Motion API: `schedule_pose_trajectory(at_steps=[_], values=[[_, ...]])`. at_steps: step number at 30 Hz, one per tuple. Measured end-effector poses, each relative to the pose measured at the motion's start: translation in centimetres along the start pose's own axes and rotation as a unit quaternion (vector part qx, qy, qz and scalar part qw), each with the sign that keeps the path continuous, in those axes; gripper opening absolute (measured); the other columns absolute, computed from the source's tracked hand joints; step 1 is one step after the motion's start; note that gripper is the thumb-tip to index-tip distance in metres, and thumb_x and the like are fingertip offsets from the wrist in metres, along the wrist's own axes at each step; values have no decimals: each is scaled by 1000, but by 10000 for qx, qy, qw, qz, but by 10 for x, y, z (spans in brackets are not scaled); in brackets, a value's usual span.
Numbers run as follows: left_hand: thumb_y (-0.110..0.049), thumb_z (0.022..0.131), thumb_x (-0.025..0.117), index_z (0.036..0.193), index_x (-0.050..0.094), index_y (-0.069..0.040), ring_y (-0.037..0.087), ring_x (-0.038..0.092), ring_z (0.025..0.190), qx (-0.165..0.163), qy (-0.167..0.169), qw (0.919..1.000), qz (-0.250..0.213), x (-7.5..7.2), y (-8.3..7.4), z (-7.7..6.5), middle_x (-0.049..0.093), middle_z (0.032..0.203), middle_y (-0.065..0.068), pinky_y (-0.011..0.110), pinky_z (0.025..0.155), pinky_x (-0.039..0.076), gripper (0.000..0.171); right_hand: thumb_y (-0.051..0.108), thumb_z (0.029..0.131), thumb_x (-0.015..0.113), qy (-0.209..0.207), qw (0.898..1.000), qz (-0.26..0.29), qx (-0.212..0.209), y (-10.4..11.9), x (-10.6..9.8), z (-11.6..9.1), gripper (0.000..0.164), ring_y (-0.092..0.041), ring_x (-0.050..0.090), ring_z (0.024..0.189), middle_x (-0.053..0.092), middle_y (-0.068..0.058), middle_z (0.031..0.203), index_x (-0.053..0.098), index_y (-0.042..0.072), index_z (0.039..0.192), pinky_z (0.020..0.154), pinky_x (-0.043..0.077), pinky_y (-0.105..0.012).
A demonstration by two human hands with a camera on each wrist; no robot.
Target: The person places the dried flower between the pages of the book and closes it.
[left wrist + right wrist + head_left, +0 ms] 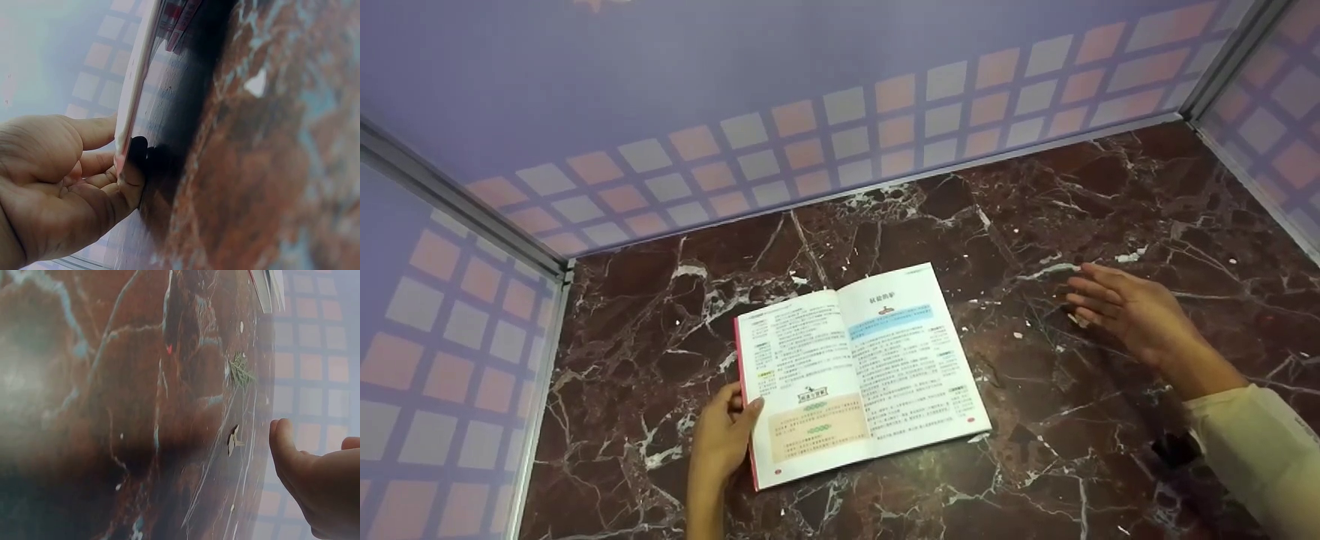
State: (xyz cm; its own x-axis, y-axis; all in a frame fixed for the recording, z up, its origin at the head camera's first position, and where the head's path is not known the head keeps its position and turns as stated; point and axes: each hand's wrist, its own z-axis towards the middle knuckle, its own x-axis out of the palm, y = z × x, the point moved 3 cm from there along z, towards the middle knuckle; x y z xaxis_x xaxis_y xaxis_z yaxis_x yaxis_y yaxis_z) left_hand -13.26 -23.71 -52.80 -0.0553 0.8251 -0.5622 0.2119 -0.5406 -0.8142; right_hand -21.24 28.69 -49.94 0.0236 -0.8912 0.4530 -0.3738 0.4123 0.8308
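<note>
Opened book, left edge pinched by fingers of left hand, right hand well apart, fingers extended

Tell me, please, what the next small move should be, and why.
Perhaps bring the right hand to the book at its right edge: that hand is apart from it, while the left hand grips only the left edge.

Lilac walls bear pink and pale squares; below lies a dark-red, white-veined surface.
</note>
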Motion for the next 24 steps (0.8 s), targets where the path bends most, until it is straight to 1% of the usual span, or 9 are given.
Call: schedule_pose_trajectory(at_steps=[2, 6, 8, 9, 11, 13, 17, 21, 24], values=[[-9, 97, 64, 130, 56, 10, 16, 61, 74, -3, -8, 10000, 54, 0, 0, 0, 66, 99, 16, 25, 61, 51, 39, 21, 105, 53, -65, 9999, -93, -18, 0, -2, 0, 18, -14, 71, 99, 75, 3, 107, 68, 19, 114, 88, 56, -26], [-10, 97, 64, 132, 55, 10, 17, 61, 76, -90, 29, 9999, 83, -1, 0, 0, 66, 100, 16, 26, 62, 51, 41, 21, 103, 56, -188, 9992, -343, -31, -1, -5, 0, 45, -12, 71, 99, 74, 6, 107, 44, 8, 144, 88, 55, -24], [-11, 97, 63, 133, 55, 9, 17, 61, 76, -140, 49, 9998, 125, -1, 0, 0, 66, 100, 15, 26, 63, 51, 42, 18, 103, 57, -232, 9991, -365, -43, -1, -6, 0, 44, -11, 71, 98, 75, 6, 107, 45, 8, 144, 88, 55, -24], [-11, 98, 63, 133, 55, 9, 17, 61, 77, -171, 55, 9997, 155, 0, 0, 0, 66, 100, 15, 27, 64, 51, 42, 17, 102, 58, -241, 9991, -340, -55, -1, -7, 0, 38, -12, 71, 98, 75, 6, 106, 52, 10, 139, 88, 55, -24], [-12, 98, 63, 134, 55, 8, 17, 61, 77, -197, 52, 9995, 225, 0, 0, 0, 66, 100, 14, 27, 64, 51, 42, 14, 101, 60, -267, 9993, -266, -85, -2, -7, 0, 20, -12, 72, 96, 75, 4, 105, 66, 17, 120, 87, 56, -24], [-12, 97, 64, 133, 56, 8, 17, 60, 76, -200, 23, 9995, 261, 0, 0, 0, 66, 99, 14, 27, 64, 50, 42, 11, 100, 60, -301, 9992, -255, -114, -2, -7, 0, 17, -13, 72, 95, 75, 4, 104, 71, 23, 106, 86, 56, -25], [-12, 97, 64, 133, 56, 8, 16, 60, 76, -181, 13, 9994, 286, -1, 0, 1, 66, 99, 13, 27, 64, 50, 41, 13, 99, 63, -507, 9955, -777, -188, -2, -6, 0, 18, -9, 71, 96, 73, 9, 104, 66, 18, 116, 87, 56, -22], [-13, 97, 64, 132, 56, 9, 16, 60, 76, -129, 23, 9996, 265, -1, 0, 0, 65, 99, 14, 27, 63, 50, 42, 15, 97, 67, -782, 9821, -1672, -361, -1, -6, 1, 45, -6, 70, 96, 72, 15, 105, 52, 4, 138, 88, 54, -21], [-13, 97, 65, 133, 55, 9, 16, 60, 76, -153, 27, 9996, 218, -1, 0, 0, 65, 100, 15, 26, 63, 51, 42, 15, 98, 65, -1010, 9530, -2791, -606, 0, -5, 3, 53, -2, 68, 93, 69, 21, 104, 46, -6, 143, 86, 55, -20]])
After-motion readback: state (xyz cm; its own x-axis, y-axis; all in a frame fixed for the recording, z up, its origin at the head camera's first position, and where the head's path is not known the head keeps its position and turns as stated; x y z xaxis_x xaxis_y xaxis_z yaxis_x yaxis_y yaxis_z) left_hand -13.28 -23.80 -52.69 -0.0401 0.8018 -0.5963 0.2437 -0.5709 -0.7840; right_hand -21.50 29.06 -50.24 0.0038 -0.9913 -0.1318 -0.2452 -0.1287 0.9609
